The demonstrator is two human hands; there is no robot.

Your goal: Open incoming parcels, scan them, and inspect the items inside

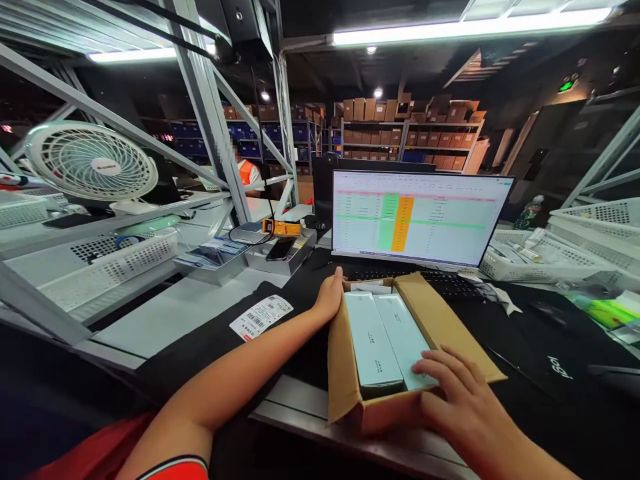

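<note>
An opened cardboard box (345, 360) stands at the desk's near edge with its flaps spread out. Two long pale-blue cartons lie side by side inside it, the left carton (373, 340) and the right carton (397, 327). My left hand (330, 295) grips the box's far left side, thumb up at the rim and the other fingers mostly hidden. Over the near right corner is my right hand (453, 387), fingers spread, its fingertips touching the right carton's near end. Some whitish material (370, 288) shows at the far end inside the box.
Behind the box are a keyboard (450, 283) and a monitor (420, 220) showing a spreadsheet. A printed label sheet (261, 317) lies on the black mat to the left. A phone (281, 249) rests on a grey tray. White baskets (540, 263) stand at right; a fan (95, 163) is at left.
</note>
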